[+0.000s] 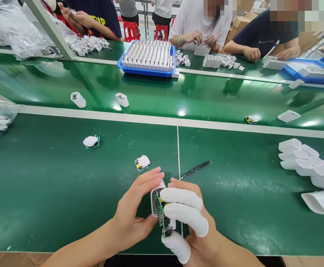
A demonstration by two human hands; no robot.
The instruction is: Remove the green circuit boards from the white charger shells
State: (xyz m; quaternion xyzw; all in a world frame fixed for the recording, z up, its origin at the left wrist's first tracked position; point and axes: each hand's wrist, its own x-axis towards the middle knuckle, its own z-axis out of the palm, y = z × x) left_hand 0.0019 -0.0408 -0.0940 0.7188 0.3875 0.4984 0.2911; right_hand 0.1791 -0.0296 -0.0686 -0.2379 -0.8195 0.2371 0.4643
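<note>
My left hand (135, 207) is closed around a white plastic housing (154, 202), its open end turned toward my right hand. White finger cots cover several fingers of my right hand (189, 215), which pinches a green circuit board (160, 213) by its edges. The board stands on edge at the mouth of the housing, one end partly inside it. How deep it sits is hidden by my fingers. Just beyond my hands lies a circuit board with a white blob (143, 162). A black spatula-like tool (196, 169) rests to its right.
Another blob-topped board (91, 141) lies at left. White empty housings (314, 167) are grouped at right. Past a pale rail, a green belt carries housings (78, 99) and a board (252, 119). Across it, co-workers sit near a blue tray (147, 71) of white parts.
</note>
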